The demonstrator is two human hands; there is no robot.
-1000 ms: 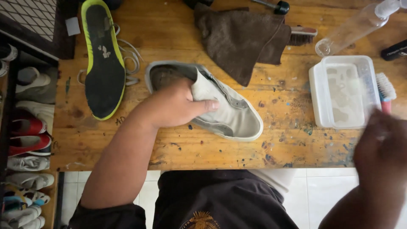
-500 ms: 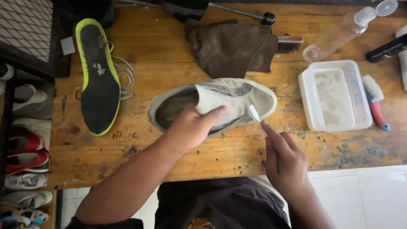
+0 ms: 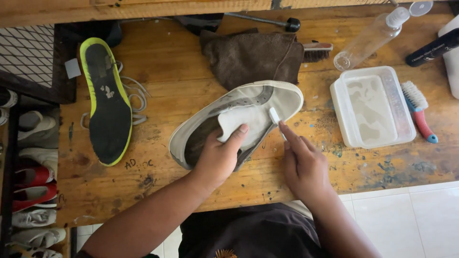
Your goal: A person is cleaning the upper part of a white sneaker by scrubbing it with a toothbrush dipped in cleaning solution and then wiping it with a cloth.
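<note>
wooden tabletop [image 3: 158, 186] fills most of the view, scuffed and paint-flecked. black insole with yellow-green edge [image 3: 106, 102] lies at the left on loose white laces [image 3: 136, 95]. brown suede cloth [image 3: 253, 57] sits crumpled at top centre, touching the toe end of the shoe. grey-white sneaker [image 3: 258, 102] lies in the middle of the tabletop, laceless, toe pointing up-right, tongue pulled open. white plastic tray [image 3: 340, 102] with cloudy water is right of the shoe, apart from it. clear spray bottle [image 3: 370, 38] lies tilted above the tray. shoe rack [image 3: 28, 181] with several pairs at the far left, below tabletop level. left hand [image 3: 217, 155] closed on the sneaker, thumb pressing on the tongue, fingers down inside the opening. right hand [image 3: 303, 165] closed around a small white brush [image 3: 275, 116], index finger stretched along its handle, brush head touching the sneaker's side near the toe. blue-red handled scrub brush [image 3: 420, 110] lies just right of the tray. wooden bristle brush [image 3: 318, 50] pokes out from behind the cloth.
</note>
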